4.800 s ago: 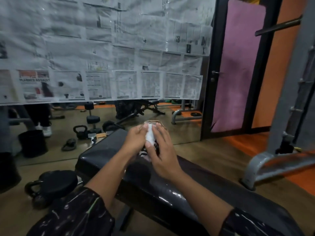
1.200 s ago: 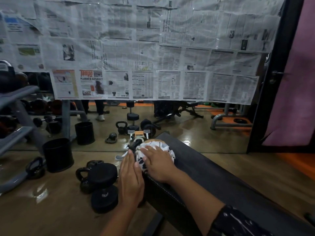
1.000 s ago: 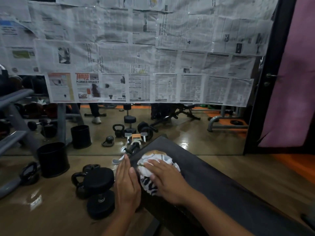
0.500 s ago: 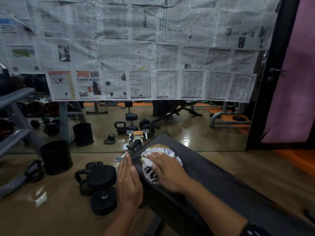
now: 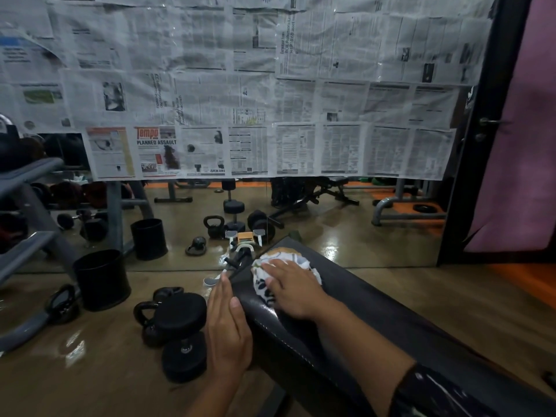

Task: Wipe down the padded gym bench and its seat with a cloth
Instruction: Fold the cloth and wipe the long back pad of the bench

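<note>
A black padded bench (image 5: 376, 308) runs from the lower right toward the centre, its far end near a wall mirror. A white cloth with dark and orange print (image 5: 282, 260) lies bunched on the pad near that far end. My right hand (image 5: 293, 288) presses flat on the cloth, fingers spread over it. My left hand (image 5: 228, 326) rests flat with straight fingers against the bench's left side edge, holding nothing.
A black dumbbell (image 5: 180, 335) and kettlebells (image 5: 61, 302) lie on the wooden floor left of the bench. A black bucket (image 5: 102, 278) stands farther left by a grey weight rack (image 5: 27, 236). The mirror (image 5: 301, 224), mostly covered with newspaper, is straight ahead.
Since the oldest frame my hands brought the cloth down onto the bench pad. In the last second my right hand slid the cloth slightly along the pad; my left hand stayed on the edge.
</note>
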Available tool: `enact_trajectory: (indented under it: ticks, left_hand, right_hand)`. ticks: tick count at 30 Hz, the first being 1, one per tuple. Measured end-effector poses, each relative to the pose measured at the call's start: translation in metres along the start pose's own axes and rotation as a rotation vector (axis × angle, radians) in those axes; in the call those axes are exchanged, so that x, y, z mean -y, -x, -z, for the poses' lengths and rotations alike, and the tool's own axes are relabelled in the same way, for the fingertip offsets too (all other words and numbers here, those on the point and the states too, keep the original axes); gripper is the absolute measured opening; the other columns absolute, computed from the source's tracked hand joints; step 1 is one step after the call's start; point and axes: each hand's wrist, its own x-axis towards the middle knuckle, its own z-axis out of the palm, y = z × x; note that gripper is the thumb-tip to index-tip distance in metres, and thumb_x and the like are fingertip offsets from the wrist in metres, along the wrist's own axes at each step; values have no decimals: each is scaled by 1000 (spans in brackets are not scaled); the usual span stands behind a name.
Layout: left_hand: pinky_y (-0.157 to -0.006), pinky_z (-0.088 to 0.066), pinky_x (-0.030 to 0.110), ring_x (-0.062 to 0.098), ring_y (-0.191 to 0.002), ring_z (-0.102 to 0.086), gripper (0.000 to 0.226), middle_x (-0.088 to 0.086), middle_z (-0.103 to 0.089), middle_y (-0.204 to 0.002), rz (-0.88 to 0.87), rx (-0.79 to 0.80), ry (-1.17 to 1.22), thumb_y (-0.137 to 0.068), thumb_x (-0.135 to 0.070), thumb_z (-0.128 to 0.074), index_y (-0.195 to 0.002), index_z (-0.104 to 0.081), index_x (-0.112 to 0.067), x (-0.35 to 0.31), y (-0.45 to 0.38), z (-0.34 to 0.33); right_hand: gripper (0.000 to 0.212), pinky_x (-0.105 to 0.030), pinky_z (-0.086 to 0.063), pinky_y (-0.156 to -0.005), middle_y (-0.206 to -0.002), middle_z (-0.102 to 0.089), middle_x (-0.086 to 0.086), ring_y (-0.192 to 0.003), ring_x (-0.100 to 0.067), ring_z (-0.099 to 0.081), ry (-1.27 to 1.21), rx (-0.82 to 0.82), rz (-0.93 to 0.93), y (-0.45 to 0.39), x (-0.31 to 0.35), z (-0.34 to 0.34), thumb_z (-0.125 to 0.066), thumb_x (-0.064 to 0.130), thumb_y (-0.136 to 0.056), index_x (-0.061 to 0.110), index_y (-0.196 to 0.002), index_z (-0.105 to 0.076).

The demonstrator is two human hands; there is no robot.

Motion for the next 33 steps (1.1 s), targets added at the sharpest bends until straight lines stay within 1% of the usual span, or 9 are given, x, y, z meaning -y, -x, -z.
enact_trajectory:
  ticks: [4,8,11,15,18,22,25,28,33]
  left_hand:
    - [-111,-14,16,5,-137,-20,62,-7,-28,-146,-3,4,-12,-95,-43,-14,-145,-28,-10,2,-3,2]
    - [-108,-12,7,6,-136,-23,60,-4,-30,-146,-40,0,2,-96,-41,-15,-144,-29,-9,5,0,4]
    - [-110,-14,15,2,-138,-20,59,-8,-28,-147,-24,8,2,-95,-43,-15,-145,-26,-13,2,0,1]
    - [-112,-16,23,8,-139,-22,63,-1,-34,-149,14,15,0,-94,-43,-14,-145,-30,-10,-3,-4,0]
    - [-112,-24,33,17,-136,-32,63,5,-44,-145,-4,44,-94,-95,-42,-13,-141,-40,-8,-4,-12,1]
    - [-112,-25,32,18,-128,-46,57,7,-54,-136,-254,216,-350,-97,-39,-16,-134,-49,-10,-4,-27,8]
    - [-117,-9,31,9,-139,-28,63,1,-37,-150,-368,391,-477,-95,-45,-6,-145,-31,-16,-10,-38,12]
    - [-118,1,28,3,-143,-9,67,-3,-18,-157,-357,450,-426,-92,-51,-2,-149,-15,-19,-19,-50,7]
    - [-117,3,26,2,-143,-8,67,-2,-19,-157,-275,390,-312,-91,-49,-1,-149,-17,-18,-30,-75,-6]
  right_hand:
    - [47,-54,-7,-116,-159,-19,4,-146,-26,-10,20,-2,71,-11,33,-8,-26,36,-102,31,-149,-24]
    - [46,-46,-6,-116,-158,-20,7,-146,-19,-9,-13,-46,197,34,31,-14,-25,38,-103,35,-149,-22]
    - [46,-42,-5,-116,-158,-19,8,-146,-14,-10,-17,-15,103,36,-1,0,-26,37,-103,35,-149,-23]
    - [46,-52,-13,-115,-158,-21,5,-145,-23,-14,47,-9,-28,-9,-3,8,-25,36,-102,32,-148,-26]
    - [46,-53,-10,-115,-158,-22,3,-145,-25,-14,27,11,76,-18,21,-2,-25,34,-102,31,-148,-27]
    - [45,-46,-14,-116,-156,-26,4,-144,-17,-17,-80,25,231,10,0,2,-28,33,-103,32,-148,-28]
    - [45,-50,-6,-117,-159,-14,9,-147,-17,-4,-6,56,90,7,-29,12,-26,40,-103,41,-148,-21]
    - [46,-56,3,-115,-160,-4,11,-147,-22,8,58,89,-29,-16,-26,11,-21,47,-100,51,-145,-15]
    - [50,-54,-6,-115,-158,-18,8,-147,-22,-7,-7,-23,136,-2,8,-5,-24,40,-100,34,-149,-19]
